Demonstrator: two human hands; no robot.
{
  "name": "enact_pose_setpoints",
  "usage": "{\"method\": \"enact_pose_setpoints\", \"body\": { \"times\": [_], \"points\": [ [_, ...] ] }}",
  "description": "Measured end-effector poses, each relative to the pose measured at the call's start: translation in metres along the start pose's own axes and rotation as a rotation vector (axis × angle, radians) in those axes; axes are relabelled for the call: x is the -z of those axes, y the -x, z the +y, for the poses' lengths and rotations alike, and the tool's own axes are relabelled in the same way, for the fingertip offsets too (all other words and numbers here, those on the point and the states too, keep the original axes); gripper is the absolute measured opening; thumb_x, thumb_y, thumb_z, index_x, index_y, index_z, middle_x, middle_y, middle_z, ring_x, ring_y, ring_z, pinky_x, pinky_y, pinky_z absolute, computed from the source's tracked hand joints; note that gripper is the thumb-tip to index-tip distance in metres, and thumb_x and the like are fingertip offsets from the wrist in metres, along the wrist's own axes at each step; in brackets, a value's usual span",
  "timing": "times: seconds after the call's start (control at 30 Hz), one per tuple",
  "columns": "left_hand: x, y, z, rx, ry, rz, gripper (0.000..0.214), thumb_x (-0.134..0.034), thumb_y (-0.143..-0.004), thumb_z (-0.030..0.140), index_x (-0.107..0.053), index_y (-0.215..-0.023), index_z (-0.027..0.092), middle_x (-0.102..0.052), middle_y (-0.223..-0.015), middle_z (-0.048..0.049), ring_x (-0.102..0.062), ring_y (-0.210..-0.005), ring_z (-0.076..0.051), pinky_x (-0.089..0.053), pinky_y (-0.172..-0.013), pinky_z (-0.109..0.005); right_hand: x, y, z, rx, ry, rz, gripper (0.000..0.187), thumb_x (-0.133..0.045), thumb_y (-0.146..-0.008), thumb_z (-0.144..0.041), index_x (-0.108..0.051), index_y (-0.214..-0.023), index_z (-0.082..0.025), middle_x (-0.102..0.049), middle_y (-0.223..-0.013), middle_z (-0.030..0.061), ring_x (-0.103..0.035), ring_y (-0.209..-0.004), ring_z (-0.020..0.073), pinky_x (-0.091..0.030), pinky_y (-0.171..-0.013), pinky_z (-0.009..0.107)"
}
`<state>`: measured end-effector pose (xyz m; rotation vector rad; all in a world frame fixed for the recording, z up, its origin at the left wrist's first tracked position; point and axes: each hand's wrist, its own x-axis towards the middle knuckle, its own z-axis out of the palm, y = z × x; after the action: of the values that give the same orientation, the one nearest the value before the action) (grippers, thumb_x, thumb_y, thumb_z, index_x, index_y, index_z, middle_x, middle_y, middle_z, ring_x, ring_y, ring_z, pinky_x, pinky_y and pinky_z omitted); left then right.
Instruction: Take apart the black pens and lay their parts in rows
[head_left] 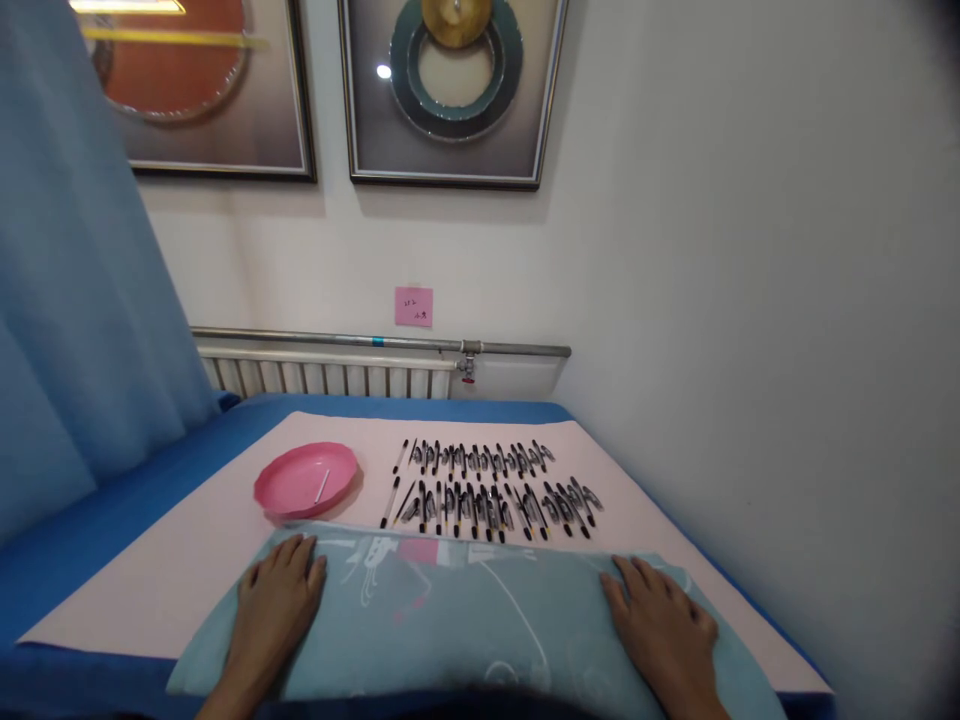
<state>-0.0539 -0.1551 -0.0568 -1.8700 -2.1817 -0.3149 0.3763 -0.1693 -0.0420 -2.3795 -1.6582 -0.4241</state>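
Observation:
My left hand (281, 590) lies flat, palm down, on the left part of a light blue-green printed cloth (450, 620). On the cloth's right part rests my right hand (660, 610), also palm down with fingers stretched out. Neither hand holds anything. Beyond the cloth, two rows of pen parts with black caps lie side by side: a far row (475, 460) and a near row (491, 512). Left of the rows is a pink plate (289, 480) with a thin white stick (322, 486) in it.
A pale pink sheet (165, 570) covers much of the blue bed or table surface (75, 530). At left hangs a blue curtain (82, 280). A radiator (330, 375) with a pipe (517, 349) runs along the back wall. The right side is bounded by a wall (787, 350).

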Motion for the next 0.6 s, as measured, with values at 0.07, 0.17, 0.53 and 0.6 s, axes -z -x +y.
{"method": "enact_pose_setpoints", "body": {
  "times": [0.07,0.17,0.53,0.6],
  "points": [
    [0.0000,0.0002,0.0005,0.008,0.006,-0.013,0.044,-0.032,-0.087,0.029,-0.053,-0.122,0.015,-0.055,-0.129,-0.0103,-0.046,-0.118,-0.025,-0.032,-0.095,-0.043,-0.0003,0.0009,0.0006,-0.001,-0.011,0.010,0.040,-0.039,-0.085,-0.037,-0.059,-0.116,-0.021,-0.056,-0.124,0.0090,-0.048,-0.113,0.0272,-0.032,-0.091,0.044],
    [-0.0013,0.0000,0.0004,0.025,0.010,-0.009,0.044,-0.033,-0.087,0.032,-0.053,-0.122,0.015,-0.055,-0.129,-0.0101,-0.046,-0.118,-0.025,-0.032,-0.095,-0.043,0.0014,0.0022,0.0002,-0.005,-0.024,0.019,0.041,-0.038,-0.084,-0.036,-0.059,-0.115,-0.020,-0.056,-0.124,0.0092,-0.048,-0.114,0.0269,-0.031,-0.093,0.044],
    [-0.0016,0.0003,0.0019,0.017,-0.002,0.031,0.044,-0.031,-0.088,0.030,-0.055,-0.121,0.014,-0.056,-0.127,-0.0111,-0.047,-0.117,-0.026,-0.032,-0.095,-0.043,-0.0018,0.0013,0.0011,-0.003,-0.028,0.013,0.042,-0.035,-0.082,-0.037,-0.060,-0.113,-0.022,-0.057,-0.123,0.0079,-0.048,-0.112,0.0269,-0.033,-0.091,0.043],
    [-0.0026,0.0000,0.0018,0.022,0.000,0.029,0.044,-0.032,-0.087,0.030,-0.055,-0.121,0.015,-0.056,-0.127,-0.0112,-0.048,-0.117,-0.026,-0.032,-0.095,-0.044,-0.0002,0.0013,0.0004,0.001,-0.025,0.009,0.043,-0.035,-0.082,-0.037,-0.060,-0.114,-0.021,-0.058,-0.123,0.0083,-0.049,-0.112,0.0268,-0.033,-0.091,0.042]
  ]
}}
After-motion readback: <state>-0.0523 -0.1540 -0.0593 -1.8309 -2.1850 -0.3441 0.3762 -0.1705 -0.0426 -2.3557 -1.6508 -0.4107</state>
